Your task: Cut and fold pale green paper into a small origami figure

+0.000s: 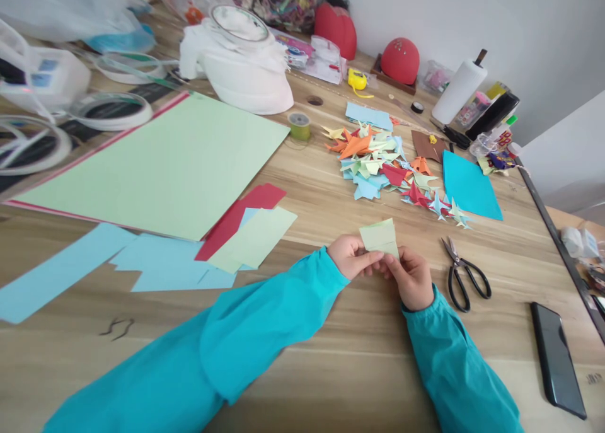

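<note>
A small pale green piece of paper [379, 236] with a crease across it is held between both hands above the table. My left hand [350, 256] pinches its lower left edge, and my right hand [410, 277] grips the lower right corner with thumb and fingers. Black-handled scissors [457, 272] lie just right of my right hand, blades partly apart. Beyond the hands is a pile of folded paper shapes [371, 159] in orange, green, blue and red. Cut pieces of pale green paper [258, 239], red paper [265, 195] and light blue paper [165, 263] lie to the left.
Large pale green sheets [165, 162] cover the left of the table [302, 370]. A thread spool [299, 126], a white cloth bundle [246, 74] and a yellow tape measure [358, 79] stand behind. Bright blue paper [471, 184] and a phone [558, 357] lie at right.
</note>
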Motion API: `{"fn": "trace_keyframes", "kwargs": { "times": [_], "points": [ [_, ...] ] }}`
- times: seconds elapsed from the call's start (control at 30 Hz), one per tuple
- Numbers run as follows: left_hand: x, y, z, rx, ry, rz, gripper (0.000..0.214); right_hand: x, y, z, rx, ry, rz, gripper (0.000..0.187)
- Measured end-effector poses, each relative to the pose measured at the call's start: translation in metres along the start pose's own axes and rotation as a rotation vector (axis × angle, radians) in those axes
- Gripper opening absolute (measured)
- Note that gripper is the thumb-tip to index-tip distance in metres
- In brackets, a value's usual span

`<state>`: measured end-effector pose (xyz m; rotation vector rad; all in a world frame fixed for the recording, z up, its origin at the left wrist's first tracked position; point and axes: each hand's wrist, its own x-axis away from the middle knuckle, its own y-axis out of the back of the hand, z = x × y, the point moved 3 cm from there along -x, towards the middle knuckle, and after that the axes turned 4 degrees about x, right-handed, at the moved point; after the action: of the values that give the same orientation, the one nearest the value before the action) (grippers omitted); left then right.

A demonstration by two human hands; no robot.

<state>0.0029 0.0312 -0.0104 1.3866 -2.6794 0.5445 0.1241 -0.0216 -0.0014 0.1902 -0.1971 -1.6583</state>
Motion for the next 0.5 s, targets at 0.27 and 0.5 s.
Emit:
{"fn": "trace_keyframes", "kwargs": {
  "times": [0.27, 0.5],
  "points": [
    [-0.0006, 0.0018, 0.0005, 0.055, -0.028, -0.009, 0.025, 0.0011, -0.0022, 0.0022, 0.029, 0.011, 0.017, 0.026],
    [-0.0022, 0.0056, -0.0018, 0.071, -0.001, 0.014, 0.027, 0.0010, -0.0022, 0.0029, -0.004, -0.020, 0.044, 0.023]
  ]
}}
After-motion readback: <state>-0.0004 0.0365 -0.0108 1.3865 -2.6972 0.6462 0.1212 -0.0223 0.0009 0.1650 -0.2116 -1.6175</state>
